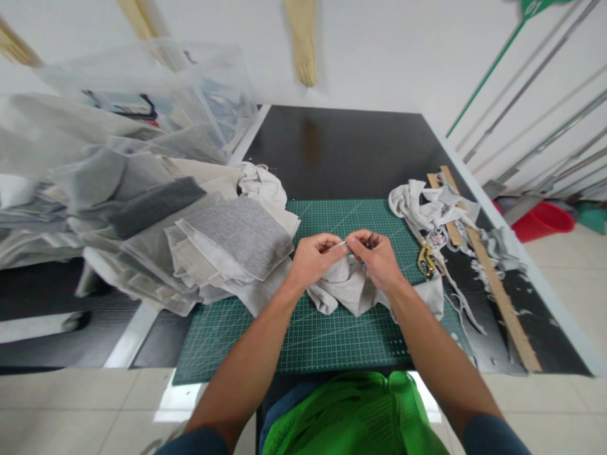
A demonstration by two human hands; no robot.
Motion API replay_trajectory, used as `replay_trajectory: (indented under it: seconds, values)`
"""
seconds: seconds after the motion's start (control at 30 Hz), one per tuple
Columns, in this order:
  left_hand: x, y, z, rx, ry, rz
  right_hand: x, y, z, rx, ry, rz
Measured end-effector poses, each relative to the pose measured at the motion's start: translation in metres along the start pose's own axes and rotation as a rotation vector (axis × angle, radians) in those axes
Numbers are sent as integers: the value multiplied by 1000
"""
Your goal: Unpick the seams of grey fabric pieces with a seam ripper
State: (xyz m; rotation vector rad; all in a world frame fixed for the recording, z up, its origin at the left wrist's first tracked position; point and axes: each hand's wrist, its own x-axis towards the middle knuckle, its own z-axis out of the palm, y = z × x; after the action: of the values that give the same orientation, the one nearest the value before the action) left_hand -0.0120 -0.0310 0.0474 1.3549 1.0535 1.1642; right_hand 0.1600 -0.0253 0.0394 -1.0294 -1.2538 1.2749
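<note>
Both my hands are closed on a bunched light grey cloth piece (346, 287) lying on the green cutting mat (327, 335). My left hand (313, 256) pinches its top edge, a thin strip stretched between the two hands. My right hand (377, 256) grips the same edge and seems to hold a small dark tool, too small to name. Gold-handled scissors (427, 260) lie just right of my right hand.
A stack of grey and white fabric pieces (227, 243) sits left of the mat, with plastic-bagged fabric (118, 164) behind it. White scraps (431, 205) and a wooden ruler (493, 281) lie at the right. A green bag (355, 417) rests on my lap. A red basin (543, 220) stands on the floor.
</note>
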Motion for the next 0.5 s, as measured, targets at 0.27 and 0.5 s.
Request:
replay_trajectory:
  seconds: [0.27, 0.5]
  values:
    - [5, -8, -3, -70, 161, -52, -1, -2, -6, -210, -13, 45]
    - [6, -9, 0, -218, 182, -92, 1, 2, -8, -591, -59, -264]
